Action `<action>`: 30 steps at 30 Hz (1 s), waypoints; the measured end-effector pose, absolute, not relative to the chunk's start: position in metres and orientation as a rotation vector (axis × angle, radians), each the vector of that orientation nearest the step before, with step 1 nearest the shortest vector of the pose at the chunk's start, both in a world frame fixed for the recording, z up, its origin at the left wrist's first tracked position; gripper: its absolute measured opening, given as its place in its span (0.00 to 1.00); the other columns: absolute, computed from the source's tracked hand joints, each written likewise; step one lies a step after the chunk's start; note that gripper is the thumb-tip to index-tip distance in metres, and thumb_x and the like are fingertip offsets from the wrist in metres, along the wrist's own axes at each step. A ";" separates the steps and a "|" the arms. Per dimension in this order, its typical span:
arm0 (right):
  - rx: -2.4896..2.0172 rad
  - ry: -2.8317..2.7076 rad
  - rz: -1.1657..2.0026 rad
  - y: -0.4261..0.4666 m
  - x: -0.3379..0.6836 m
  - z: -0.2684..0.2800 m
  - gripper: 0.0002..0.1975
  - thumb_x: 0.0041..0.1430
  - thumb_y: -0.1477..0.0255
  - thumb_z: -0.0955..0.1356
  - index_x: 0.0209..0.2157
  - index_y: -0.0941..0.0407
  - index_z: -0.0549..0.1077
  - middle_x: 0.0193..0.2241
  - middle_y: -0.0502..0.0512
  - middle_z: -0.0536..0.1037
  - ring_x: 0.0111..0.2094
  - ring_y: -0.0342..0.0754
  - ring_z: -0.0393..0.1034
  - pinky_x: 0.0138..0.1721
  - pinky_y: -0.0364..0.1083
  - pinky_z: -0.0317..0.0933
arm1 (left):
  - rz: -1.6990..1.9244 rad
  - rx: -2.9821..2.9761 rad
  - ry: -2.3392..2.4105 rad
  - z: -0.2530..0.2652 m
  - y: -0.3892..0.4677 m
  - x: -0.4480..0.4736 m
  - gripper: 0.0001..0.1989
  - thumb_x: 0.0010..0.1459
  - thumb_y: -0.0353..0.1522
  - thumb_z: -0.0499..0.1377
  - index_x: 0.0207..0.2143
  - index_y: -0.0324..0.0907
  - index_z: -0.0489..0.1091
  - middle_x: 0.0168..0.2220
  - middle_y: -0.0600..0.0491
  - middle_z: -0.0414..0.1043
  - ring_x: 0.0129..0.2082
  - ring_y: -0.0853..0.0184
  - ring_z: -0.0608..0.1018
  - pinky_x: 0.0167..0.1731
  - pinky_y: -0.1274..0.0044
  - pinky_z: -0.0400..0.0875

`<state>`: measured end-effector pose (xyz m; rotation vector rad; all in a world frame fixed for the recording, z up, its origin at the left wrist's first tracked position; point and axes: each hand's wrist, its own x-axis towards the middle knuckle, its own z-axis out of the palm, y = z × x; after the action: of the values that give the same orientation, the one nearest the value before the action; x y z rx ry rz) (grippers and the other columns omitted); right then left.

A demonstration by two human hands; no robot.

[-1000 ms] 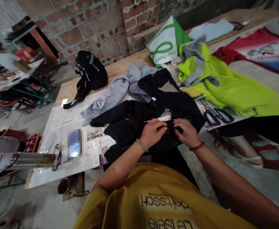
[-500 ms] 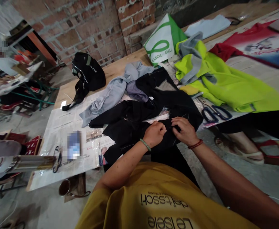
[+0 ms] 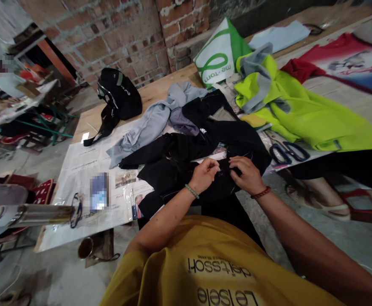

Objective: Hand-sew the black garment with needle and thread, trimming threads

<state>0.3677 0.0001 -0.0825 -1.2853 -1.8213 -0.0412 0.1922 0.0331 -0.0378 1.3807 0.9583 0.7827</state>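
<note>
A black garment (image 3: 245,131) with a small white logo lies spread at the table's front edge. White thread lines show on its dark cloth. My left hand (image 3: 202,177) is closed over its near part, thumb and fingertips pinched together; whatever is between them is too small to make out. Close by on the right, my right hand (image 3: 247,175) has curled fingers gripping the same black cloth. Only a narrow gap separates the two hands. Beyond the garment is a grey cloth piece (image 3: 154,112).
Dark-handled scissors (image 3: 288,152) and a bright yellow-green garment (image 3: 319,110) lie to the right. A black bag (image 3: 119,94) and a green-white bag (image 3: 216,59) stand behind. At left are a phone (image 3: 99,191), glasses (image 3: 75,211) and a steel flask (image 3: 42,214). Someone's foot (image 3: 332,208) is at right.
My left hand has turned slightly and its thumb and fingertips now show in a pinch. My right hand stays nearly in place on the black garment.
</note>
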 end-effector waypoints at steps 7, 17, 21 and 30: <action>-1.273 -1.833 -0.068 0.000 0.367 -0.082 0.08 0.47 0.80 0.65 0.30 0.53 0.67 0.34 0.56 0.75 0.41 0.53 0.71 0.43 0.55 0.65 | 0.872 1.370 1.124 -0.030 0.037 0.187 0.11 0.55 0.37 0.55 0.39 0.41 0.67 0.29 0.57 0.67 0.18 0.79 0.64 0.19 0.83 0.59; -1.297 -1.830 -0.060 -0.001 0.366 -0.082 0.08 0.48 0.80 0.65 0.30 0.53 0.67 0.34 0.56 0.75 0.42 0.52 0.70 0.43 0.55 0.65 | 0.725 1.158 0.877 -0.015 0.034 0.171 0.08 0.52 0.35 0.58 0.29 0.38 0.68 0.21 0.57 0.62 0.19 0.77 0.64 0.15 0.84 0.54; -1.318 -1.821 -0.034 0.000 0.367 -0.083 0.08 0.47 0.79 0.65 0.29 0.53 0.67 0.34 0.55 0.75 0.42 0.53 0.70 0.44 0.55 0.65 | 1.013 0.994 0.893 0.007 0.044 0.134 0.11 0.51 0.39 0.58 0.33 0.40 0.68 0.31 0.52 0.69 0.22 0.77 0.67 0.15 0.85 0.55; -1.320 -1.807 -0.004 0.000 0.367 -0.086 0.08 0.46 0.79 0.65 0.29 0.52 0.68 0.34 0.55 0.76 0.43 0.55 0.71 0.44 0.57 0.64 | 0.961 1.768 1.238 -0.004 0.019 0.087 0.05 0.53 0.31 0.58 0.31 0.41 0.72 0.28 0.54 0.70 0.28 0.74 0.71 0.29 0.82 0.66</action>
<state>0.3669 0.0002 -0.0857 -1.3199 -1.8070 -0.0037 0.0870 0.0192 -0.0038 1.7683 1.2380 0.9613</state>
